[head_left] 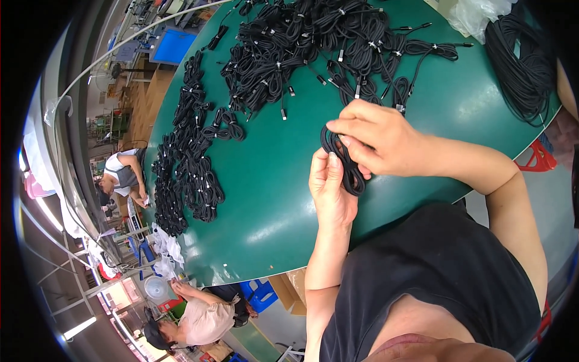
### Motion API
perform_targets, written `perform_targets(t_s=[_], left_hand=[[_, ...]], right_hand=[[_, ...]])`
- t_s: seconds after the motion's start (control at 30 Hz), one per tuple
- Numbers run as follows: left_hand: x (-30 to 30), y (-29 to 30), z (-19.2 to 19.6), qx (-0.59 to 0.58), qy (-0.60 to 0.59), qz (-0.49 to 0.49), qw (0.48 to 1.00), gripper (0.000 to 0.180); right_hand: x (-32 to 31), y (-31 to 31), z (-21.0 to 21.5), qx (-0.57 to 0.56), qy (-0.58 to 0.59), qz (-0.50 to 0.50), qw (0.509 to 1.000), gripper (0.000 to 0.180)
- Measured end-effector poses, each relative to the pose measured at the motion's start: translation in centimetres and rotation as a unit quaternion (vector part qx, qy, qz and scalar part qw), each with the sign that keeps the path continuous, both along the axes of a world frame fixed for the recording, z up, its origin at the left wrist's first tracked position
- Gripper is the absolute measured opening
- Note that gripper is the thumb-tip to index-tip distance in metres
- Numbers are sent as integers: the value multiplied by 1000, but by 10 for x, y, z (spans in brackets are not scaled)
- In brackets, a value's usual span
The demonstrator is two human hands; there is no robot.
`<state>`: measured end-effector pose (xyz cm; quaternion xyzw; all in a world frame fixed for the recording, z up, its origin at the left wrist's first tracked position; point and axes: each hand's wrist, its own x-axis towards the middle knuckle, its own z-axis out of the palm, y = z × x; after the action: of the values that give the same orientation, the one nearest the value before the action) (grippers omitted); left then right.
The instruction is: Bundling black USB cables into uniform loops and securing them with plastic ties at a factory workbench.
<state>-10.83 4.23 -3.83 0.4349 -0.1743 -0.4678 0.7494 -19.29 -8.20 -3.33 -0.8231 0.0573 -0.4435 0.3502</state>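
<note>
Faces a broad green table (259, 157). Has a large heap of black cables (301, 36) across the far side, a long pile of tied cables (202, 193) to the left, a thick black coil (528, 78) at far right. Brings together the right hand (380, 139) and left hand (333, 187). Holds between them a looped black cable (353, 181) over the table's near side, with right fingers clamped on its upper part, left thumb and fingers pinching its left side.

A glossy green worktop (259, 205) is flanked by a blue stool (259, 295) and a red stool (538, 157), with grey floor (552, 208) seen below. A white fan (157, 288) is placed near bright windows (119, 295); light is given by a tube (79, 328).
</note>
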Motion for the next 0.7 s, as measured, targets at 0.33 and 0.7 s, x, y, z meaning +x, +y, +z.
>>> perform_targets(t_s=[0.33, 0.7], left_hand=[[0, -1, -1, 58, -91, -7, 994, 21], [7, 16, -14, 132, -127, -195, 964, 33]], right_hand=[[-8, 0, 5, 115, 122, 39, 985, 28], [-10, -34, 5, 177, 202, 108, 957, 24]])
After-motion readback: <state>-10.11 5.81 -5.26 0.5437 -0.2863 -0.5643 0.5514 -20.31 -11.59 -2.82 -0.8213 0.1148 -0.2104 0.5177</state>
